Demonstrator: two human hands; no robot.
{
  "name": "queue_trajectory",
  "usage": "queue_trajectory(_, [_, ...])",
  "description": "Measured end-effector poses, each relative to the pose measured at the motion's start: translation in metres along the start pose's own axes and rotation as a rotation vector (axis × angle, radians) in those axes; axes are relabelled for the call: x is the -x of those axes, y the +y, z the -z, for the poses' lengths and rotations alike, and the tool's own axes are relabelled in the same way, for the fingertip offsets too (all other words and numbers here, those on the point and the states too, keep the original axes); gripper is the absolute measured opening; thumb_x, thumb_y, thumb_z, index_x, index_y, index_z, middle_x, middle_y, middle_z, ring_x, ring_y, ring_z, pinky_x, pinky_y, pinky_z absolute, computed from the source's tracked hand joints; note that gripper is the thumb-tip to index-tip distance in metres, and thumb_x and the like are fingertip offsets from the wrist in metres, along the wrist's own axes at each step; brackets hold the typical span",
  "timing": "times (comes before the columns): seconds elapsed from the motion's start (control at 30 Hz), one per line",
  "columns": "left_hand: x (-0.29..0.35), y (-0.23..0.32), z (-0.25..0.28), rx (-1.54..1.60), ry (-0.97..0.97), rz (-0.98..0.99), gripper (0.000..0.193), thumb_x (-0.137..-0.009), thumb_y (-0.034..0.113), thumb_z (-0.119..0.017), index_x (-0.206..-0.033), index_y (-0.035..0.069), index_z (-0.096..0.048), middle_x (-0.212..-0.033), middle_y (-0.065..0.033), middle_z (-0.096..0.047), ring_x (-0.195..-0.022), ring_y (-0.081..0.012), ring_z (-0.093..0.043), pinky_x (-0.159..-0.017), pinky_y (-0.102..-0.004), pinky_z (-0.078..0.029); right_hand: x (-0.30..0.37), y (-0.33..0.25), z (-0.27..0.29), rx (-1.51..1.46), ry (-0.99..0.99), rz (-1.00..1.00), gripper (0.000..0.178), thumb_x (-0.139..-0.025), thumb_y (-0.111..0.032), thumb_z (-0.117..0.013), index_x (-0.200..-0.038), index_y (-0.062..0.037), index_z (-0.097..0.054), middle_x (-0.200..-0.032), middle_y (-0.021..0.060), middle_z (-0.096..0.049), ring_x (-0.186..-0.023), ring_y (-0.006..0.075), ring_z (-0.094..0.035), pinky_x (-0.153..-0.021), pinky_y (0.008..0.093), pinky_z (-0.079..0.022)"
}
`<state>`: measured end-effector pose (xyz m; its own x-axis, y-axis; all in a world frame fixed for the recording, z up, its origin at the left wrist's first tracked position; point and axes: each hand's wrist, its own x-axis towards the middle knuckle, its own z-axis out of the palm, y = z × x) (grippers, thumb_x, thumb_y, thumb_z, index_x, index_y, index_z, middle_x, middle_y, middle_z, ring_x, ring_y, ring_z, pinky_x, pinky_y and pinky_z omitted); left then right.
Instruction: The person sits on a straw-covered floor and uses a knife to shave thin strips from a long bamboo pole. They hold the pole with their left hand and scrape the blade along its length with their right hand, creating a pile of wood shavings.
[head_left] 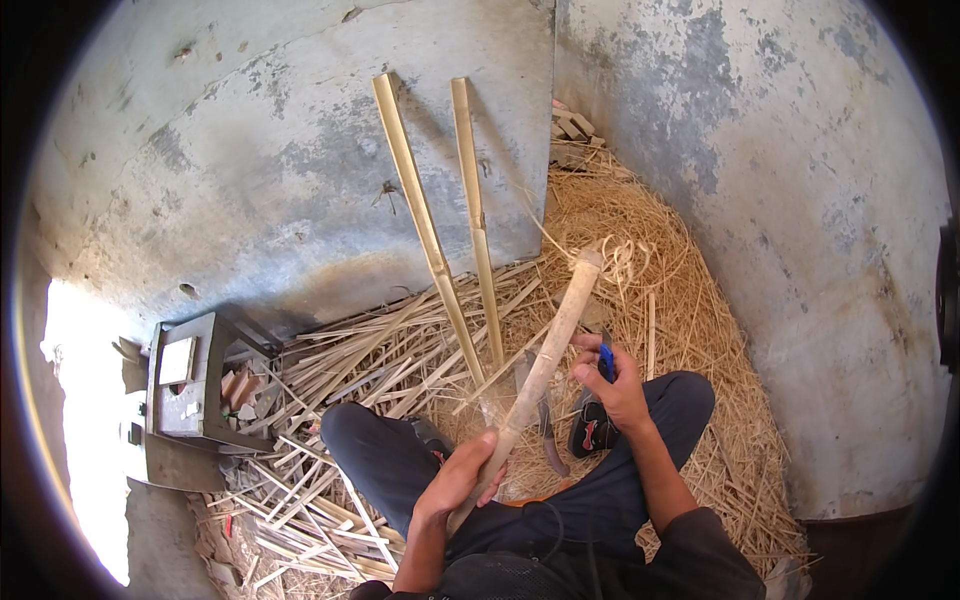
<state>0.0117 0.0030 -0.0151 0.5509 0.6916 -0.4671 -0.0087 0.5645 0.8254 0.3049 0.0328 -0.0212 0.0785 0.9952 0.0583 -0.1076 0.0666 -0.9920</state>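
A bamboo pole (540,370) slants up and away from my lap, its far end raised over the shavings. Low on this pole, my left hand (463,472) is wrapped round it. My right hand (615,388) is closed on a small blue tool (606,358) just right of the pole; its exact kind is not plain. Thin curled shavings (625,262) show by the pole's far end. Between my feet lies a long-bladed knife (547,435), partly hidden behind the pole.
Two split bamboo lengths (420,205) (470,180) lean on the worn wall (250,180). Bamboo strips (390,340) cover the floor leftward, near a dark box-like stool (187,400). Fine shavings (700,380) heap up to the right wall (800,250).
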Motion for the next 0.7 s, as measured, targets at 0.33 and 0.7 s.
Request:
queue_trajectory(0.33, [-0.008,-0.014,0.003,-0.166,0.038,-0.154,0.047,-0.124,0.041,-0.038,-0.097,0.008,-0.058,-0.070,0.0045,-0.049,-0.057,-0.0052,-0.041,-0.052,-0.0238,-0.036,-0.003,0.006,-0.020,-0.283,-0.106,-0.083,0.047,-0.100,-0.020,-0.081,-0.138,0.0037,-0.065,-0.112,0.0080,-0.078,-0.088,0.0102,-0.064,-0.081,0.0277,-0.050])
queue_trajectory(0.7, [-0.010,-0.006,-0.015,-0.254,0.074,-0.336,0.049,-0.124,0.042,-0.036,-0.103,0.005,-0.061,-0.078,0.0023,-0.050,-0.071,-0.0082,-0.043,-0.064,-0.0285,-0.038,0.000,0.005,-0.033,-0.216,0.045,-0.030,0.048,-0.096,-0.018,-0.082,-0.136,0.0015,-0.065,-0.107,0.0125,-0.080,-0.058,0.0032,-0.048,-0.056,0.0213,-0.042])
